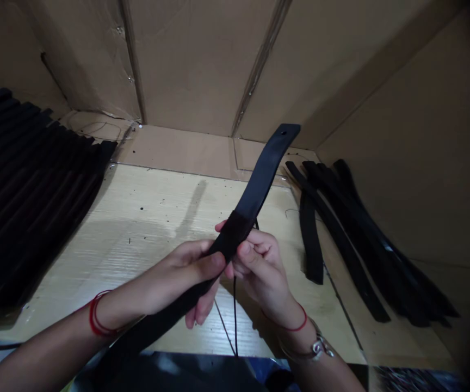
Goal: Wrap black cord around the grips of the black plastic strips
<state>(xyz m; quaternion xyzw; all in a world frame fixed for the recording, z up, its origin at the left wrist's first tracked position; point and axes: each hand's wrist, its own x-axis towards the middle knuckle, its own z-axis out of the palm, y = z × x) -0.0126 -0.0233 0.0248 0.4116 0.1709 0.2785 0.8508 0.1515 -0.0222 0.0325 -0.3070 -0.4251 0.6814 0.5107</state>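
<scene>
1. Hand state: the left hand [188,267] is clenched around a long, flat black rubber strap [261,174], with the thumb lying across its face. The right hand [259,272] is closed in a pinch on the same strap, beside a dark fuzzy fabric band [233,235]. Neither hand has released.
2. Strap position: it is held above a light wooden bench [149,218]. Its end with a punched hole points away from the person, and the other end runs down past the left forearm and out of view.
3. Risk: a thin black cord [235,321] hangs slack between the hands. A careless pull could snag it on the fingers or a wrist, tangling it or loading its join to the strap.
4. Risk: the fuzzy band sits right at the pinch. How it is fixed cannot be told, so shifting fingers might drag or lift it out of place.
5. Risk: the strap is long and flexible. A wide swing could disturb the loose pile of black straps [341,239] on the right or the stack of dark ribbed strips [26,174] on the left.
6. Risk: a silver bangle [316,348] on the right wrist offers a catch point for the cord.
</scene>
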